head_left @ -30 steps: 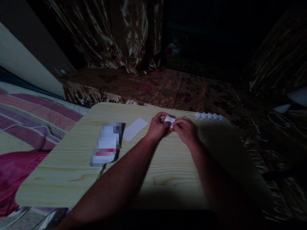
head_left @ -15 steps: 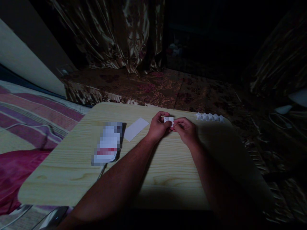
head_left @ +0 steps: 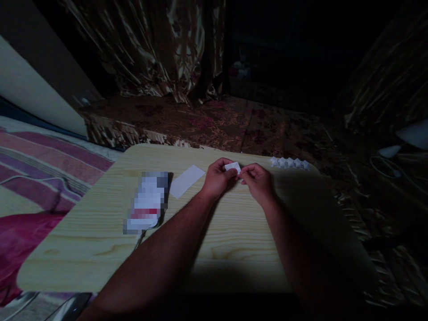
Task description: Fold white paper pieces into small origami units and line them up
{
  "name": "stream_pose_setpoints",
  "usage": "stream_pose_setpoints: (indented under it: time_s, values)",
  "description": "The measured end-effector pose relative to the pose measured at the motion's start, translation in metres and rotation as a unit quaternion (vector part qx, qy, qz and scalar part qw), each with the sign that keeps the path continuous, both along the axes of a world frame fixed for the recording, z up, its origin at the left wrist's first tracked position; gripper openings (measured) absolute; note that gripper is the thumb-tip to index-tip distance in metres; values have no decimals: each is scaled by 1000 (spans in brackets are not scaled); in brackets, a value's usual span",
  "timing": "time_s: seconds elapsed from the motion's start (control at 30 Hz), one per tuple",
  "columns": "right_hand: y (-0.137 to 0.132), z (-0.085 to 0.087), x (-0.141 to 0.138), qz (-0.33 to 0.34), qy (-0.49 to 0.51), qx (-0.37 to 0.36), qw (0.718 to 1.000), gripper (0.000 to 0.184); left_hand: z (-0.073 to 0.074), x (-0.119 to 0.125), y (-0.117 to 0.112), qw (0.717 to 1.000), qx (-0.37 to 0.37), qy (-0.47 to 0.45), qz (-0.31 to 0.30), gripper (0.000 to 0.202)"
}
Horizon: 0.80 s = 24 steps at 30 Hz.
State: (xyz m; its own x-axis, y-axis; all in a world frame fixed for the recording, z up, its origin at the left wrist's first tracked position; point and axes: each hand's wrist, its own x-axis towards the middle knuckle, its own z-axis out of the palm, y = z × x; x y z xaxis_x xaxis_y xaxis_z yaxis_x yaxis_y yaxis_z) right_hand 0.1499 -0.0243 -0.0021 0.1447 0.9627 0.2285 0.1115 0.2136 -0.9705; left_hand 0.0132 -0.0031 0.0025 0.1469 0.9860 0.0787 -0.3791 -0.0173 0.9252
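My left hand (head_left: 217,179) is closed around a small piece of folded white paper (head_left: 233,166), thumb laid over its near side. The fingers of my right hand (head_left: 258,180) are pinched together at the paper's right corner; exactly what they grip there is too small to make out, but they touch the paper. Both hands are above the far half of a light wooden table (head_left: 234,249). Left of them lies a flat white paper sheet (head_left: 187,181). Several small white folded paper pieces (head_left: 290,163) sit in a row at the back right.
A blurred-out flat object (head_left: 147,196) with a cable lies on the table's left side. Beyond the left edge are a striped bedcover (head_left: 67,154) and a magenta cloth (head_left: 26,245). Patterned curtains (head_left: 180,49) hang behind. A pale lamp (head_left: 414,133) stands in the dark at right.
The folded paper has turned in my hands, from lying square to slanting with a corner up. My right fingers have shifted slightly along its edge. The camera view has moved a little.
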Motion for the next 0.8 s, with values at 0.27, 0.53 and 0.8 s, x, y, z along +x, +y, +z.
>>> stream_pose_setpoints:
  time_s: [0.27,0.53,0.8]
  values:
    - [1,1,0,-10,-24,-4,1000,19,0,-2,2,998,21,45,24,22]
    - [-1,4,-1,2,-33,-13,999,17,0,-4,1,992,75,100,21,23]
    - [-3,6,-7,11,21,-37,999,23,3,-1,-1,995,71,60,40,24]
